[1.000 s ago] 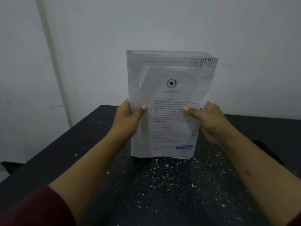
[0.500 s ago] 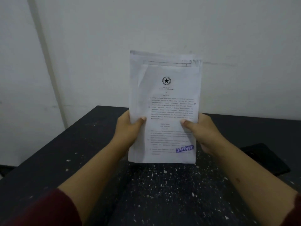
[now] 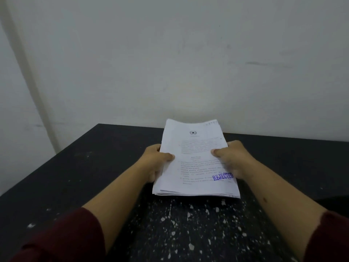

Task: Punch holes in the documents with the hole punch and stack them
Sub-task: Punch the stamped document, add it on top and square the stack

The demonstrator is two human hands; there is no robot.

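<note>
A stack of white printed documents (image 3: 196, 165) lies nearly flat, low over the black table (image 3: 94, 167), its near edge at the tabletop. The top sheet carries a star emblem and a blue "REJECTED" stamp at its lower right. My left hand (image 3: 157, 163) grips the stack's left edge, thumb on top. My right hand (image 3: 233, 157) grips the right edge the same way. No hole punch can be seen.
The table's near surface is sprinkled with small white paper dots (image 3: 188, 224). A white wall (image 3: 170, 63) rises directly behind the table's far edge. A dark object (image 3: 332, 202) shows at the right, behind my right forearm.
The stack stood upright on its bottom edge before; both hands have tipped it away and lowered it to lie nearly flat on the table.
</note>
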